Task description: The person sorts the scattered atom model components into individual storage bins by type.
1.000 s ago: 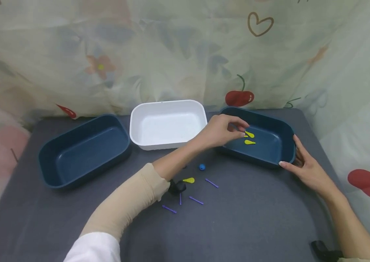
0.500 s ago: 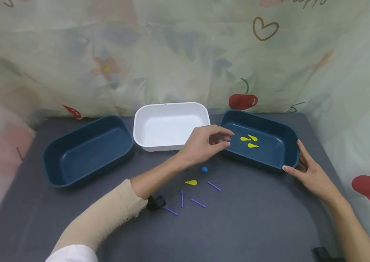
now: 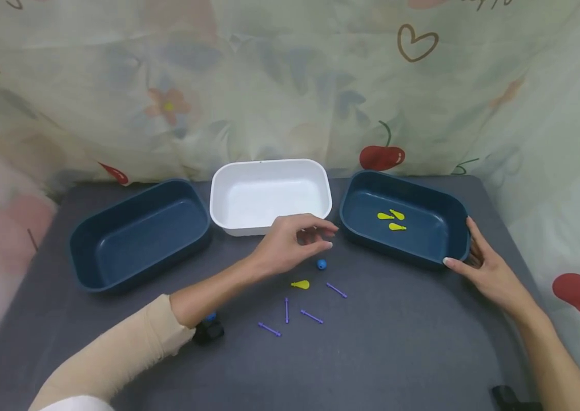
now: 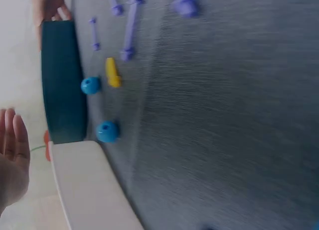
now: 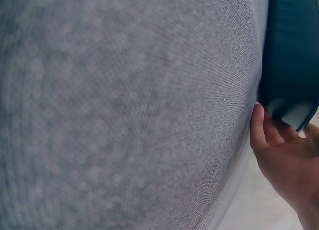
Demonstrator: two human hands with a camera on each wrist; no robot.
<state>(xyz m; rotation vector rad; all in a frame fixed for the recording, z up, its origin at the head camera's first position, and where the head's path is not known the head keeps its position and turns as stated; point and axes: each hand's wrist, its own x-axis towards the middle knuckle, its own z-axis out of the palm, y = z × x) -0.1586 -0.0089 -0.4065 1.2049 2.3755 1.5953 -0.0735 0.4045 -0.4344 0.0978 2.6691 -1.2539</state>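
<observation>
My left hand [image 3: 290, 244] is in the air in front of the white bin [image 3: 270, 225], fingers loosely bent and nothing between them. My right hand [image 3: 490, 271] grips the right end of a dark blue bin [image 3: 398, 245], thumb at the near corner and fingers round the end wall. Three small yellow drop-shaped pieces [image 3: 397, 226] lie inside that bin. Below the left hand, a matching yellow piece [image 3: 301, 284], a blue bead [image 3: 322, 264] and several purple rods [image 3: 312, 317] lie on the table. A second bead [image 4: 107, 132] shows in the left wrist view.
Another dark blue bin [image 3: 141, 268] stands at the left. Partly behind the left sleeve is a blue item [image 3: 211, 315], next to the black wrist camera [image 3: 209, 331]. A patterned curtain [image 3: 269, 85] hangs along the back of the grey table [image 3: 372, 354].
My left hand has drawn back leftward from over the right bin, leaving its yellow pieces in full view. The right hand keeps its grip on the bin's end.
</observation>
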